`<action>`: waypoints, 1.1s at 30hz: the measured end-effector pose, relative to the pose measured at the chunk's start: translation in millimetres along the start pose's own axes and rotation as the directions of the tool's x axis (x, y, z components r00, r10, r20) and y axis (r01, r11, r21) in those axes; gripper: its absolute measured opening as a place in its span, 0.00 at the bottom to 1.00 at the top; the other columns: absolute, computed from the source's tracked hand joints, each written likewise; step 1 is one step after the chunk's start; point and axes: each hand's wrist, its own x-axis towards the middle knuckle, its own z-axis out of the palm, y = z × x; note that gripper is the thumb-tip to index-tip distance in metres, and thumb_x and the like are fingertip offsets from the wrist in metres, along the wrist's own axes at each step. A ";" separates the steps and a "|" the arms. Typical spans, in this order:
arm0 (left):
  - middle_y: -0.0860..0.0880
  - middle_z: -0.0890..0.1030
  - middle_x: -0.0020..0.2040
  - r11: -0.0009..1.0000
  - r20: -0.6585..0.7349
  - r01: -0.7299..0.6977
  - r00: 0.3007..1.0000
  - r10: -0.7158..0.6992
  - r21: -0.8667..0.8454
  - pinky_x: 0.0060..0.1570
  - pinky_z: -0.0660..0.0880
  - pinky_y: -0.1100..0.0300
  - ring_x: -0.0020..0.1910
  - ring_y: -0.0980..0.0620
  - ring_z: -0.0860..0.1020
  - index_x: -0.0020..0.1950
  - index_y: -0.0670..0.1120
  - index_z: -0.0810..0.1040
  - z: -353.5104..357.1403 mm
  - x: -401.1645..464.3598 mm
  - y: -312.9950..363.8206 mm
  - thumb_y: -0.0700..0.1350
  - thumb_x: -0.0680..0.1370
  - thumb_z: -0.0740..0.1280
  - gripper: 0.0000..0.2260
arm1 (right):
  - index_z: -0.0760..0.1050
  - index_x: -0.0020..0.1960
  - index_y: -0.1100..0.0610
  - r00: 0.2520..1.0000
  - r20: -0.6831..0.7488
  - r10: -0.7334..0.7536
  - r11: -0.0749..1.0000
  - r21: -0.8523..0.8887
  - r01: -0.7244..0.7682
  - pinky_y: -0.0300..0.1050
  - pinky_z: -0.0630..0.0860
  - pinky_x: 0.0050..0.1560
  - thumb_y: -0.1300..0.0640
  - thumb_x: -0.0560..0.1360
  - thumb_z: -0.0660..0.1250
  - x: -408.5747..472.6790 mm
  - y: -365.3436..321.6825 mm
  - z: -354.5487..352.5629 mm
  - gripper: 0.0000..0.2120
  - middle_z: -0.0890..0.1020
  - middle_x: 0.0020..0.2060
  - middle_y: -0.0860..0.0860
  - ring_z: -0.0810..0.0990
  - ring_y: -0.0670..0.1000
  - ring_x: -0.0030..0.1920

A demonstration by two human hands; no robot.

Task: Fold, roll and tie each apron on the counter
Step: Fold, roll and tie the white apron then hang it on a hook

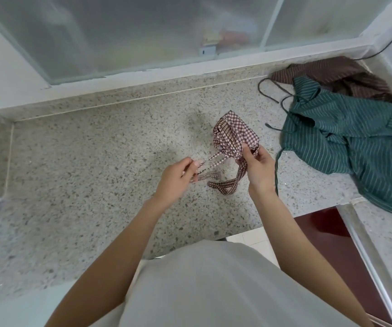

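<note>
A brown-and-white checked apron is rolled into a small bundle above the speckled counter. My right hand grips the bundle's lower end, thumb pressed on the cloth. My left hand pinches a checked strap that runs taut from the bundle. A second strap hangs in a loop down to the counter. A green striped apron lies crumpled at the right, with a brown striped apron behind it.
Frosted sliding windows stand behind the counter on a white sill. The counter's front edge drops to a dark red floor at the right. Thin dark ties from the green apron trail over the counter.
</note>
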 end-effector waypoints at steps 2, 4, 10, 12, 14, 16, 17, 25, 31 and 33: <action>0.48 0.80 0.36 0.987 -0.018 -0.084 0.996 0.087 0.139 0.36 0.73 0.52 0.33 0.49 0.77 0.42 0.46 0.74 -9.2 -6.5 -4.1 0.52 0.80 0.57 0.14 | 0.76 0.45 0.58 0.998 -0.042 -0.045 0.997 -0.061 0.043 0.40 0.78 0.42 0.60 0.77 0.65 4.0 0.8 4.4 0.03 0.81 0.40 0.50 0.79 0.45 0.40; 0.46 0.81 0.46 0.968 0.020 -0.137 0.990 0.136 0.212 0.48 0.74 0.54 0.44 0.51 0.77 0.48 0.43 0.77 -16.7 -9.6 -9.9 0.49 0.81 0.57 0.13 | 0.76 0.46 0.58 0.992 -0.058 -0.110 0.979 -0.176 0.099 0.49 0.80 0.46 0.57 0.77 0.66 9.8 3.5 7.4 0.04 0.81 0.41 0.50 0.80 0.49 0.42; 0.56 0.77 0.54 0.992 -0.103 -0.051 0.994 0.040 -0.112 0.53 0.67 0.71 0.52 0.65 0.74 0.49 0.50 0.75 -31.3 -12.0 -11.8 0.45 0.81 0.59 0.05 | 0.72 0.41 0.52 0.979 0.038 -0.201 0.901 -0.385 0.200 0.52 0.76 0.41 0.53 0.76 0.66 13.0 10.7 12.3 0.07 0.78 0.36 0.48 0.75 0.48 0.37; 0.56 0.77 0.47 0.982 -0.127 0.035 0.990 -0.059 -0.187 0.44 0.66 0.74 0.43 0.64 0.73 0.49 0.48 0.75 -36.2 -7.7 -6.9 0.46 0.81 0.59 0.06 | 0.73 0.43 0.54 0.965 0.117 -0.235 0.888 -0.378 0.262 0.43 0.72 0.38 0.53 0.76 0.66 13.4 10.4 13.1 0.06 0.77 0.35 0.47 0.74 0.44 0.35; 0.55 0.77 0.42 0.973 -0.131 0.090 0.984 -0.120 -0.211 0.39 0.66 0.74 0.37 0.59 0.71 0.49 0.45 0.76 -41.2 -3.0 -3.1 0.47 0.81 0.58 0.09 | 0.74 0.46 0.57 0.947 0.182 -0.265 0.887 -0.339 0.314 0.36 0.71 0.37 0.55 0.77 0.66 15.0 7.9 14.9 0.05 0.77 0.36 0.46 0.73 0.41 0.35; 0.55 0.77 0.39 0.936 -0.095 0.104 0.985 -0.144 -0.336 0.39 0.70 0.71 0.33 0.59 0.73 0.46 0.44 0.74 -45.1 0.8 -0.4 0.45 0.81 0.57 0.09 | 0.73 0.46 0.57 0.927 0.217 -0.307 0.874 -0.321 0.364 0.32 0.68 0.35 0.57 0.77 0.66 18.2 3.4 17.4 0.04 0.76 0.35 0.45 0.72 0.37 0.33; 0.55 0.76 0.36 0.894 -0.049 0.126 0.986 -0.162 -0.430 0.38 0.72 0.67 0.30 0.58 0.73 0.44 0.43 0.72 -46.5 1.9 0.5 0.44 0.82 0.56 0.10 | 0.72 0.45 0.57 0.920 0.221 -0.324 0.869 -0.316 0.381 0.31 0.67 0.34 0.57 0.77 0.66 20.2 1.8 18.3 0.04 0.76 0.34 0.44 0.71 0.37 0.32; 0.52 0.78 0.38 0.902 0.094 -0.158 0.987 0.131 0.402 0.29 0.63 0.65 0.31 0.56 0.72 0.52 0.52 0.81 -70.1 -1.0 -9.3 0.52 0.81 0.58 0.13 | 0.73 0.47 0.58 0.808 0.262 -0.527 0.528 -0.644 0.553 0.43 0.62 0.33 0.52 0.77 0.64 50.7 -10.7 32.3 0.08 0.75 0.34 0.46 0.71 0.47 0.32; 0.54 0.78 0.38 0.658 -0.022 -0.404 0.842 0.539 0.636 0.34 0.69 0.63 0.37 0.57 0.74 0.45 0.49 0.81 -107.9 22.6 25.8 0.55 0.76 0.61 0.13 | 0.77 0.53 0.56 0.243 0.921 -0.306 -0.018 -0.261 0.965 0.42 0.65 0.47 0.57 0.74 0.66 49.4 -23.2 22.0 0.08 0.81 0.46 0.49 0.77 0.49 0.46; 0.55 0.78 0.40 0.797 -0.057 -0.378 0.889 0.455 0.471 0.38 0.71 0.63 0.37 0.57 0.74 0.46 0.50 0.82 -113.6 33.2 33.8 0.55 0.76 0.63 0.12 | 0.78 0.53 0.57 0.300 0.927 -0.224 0.369 -0.204 0.907 0.40 0.70 0.48 0.58 0.74 0.68 34.9 -33.3 25.6 0.09 0.81 0.46 0.46 0.77 0.45 0.47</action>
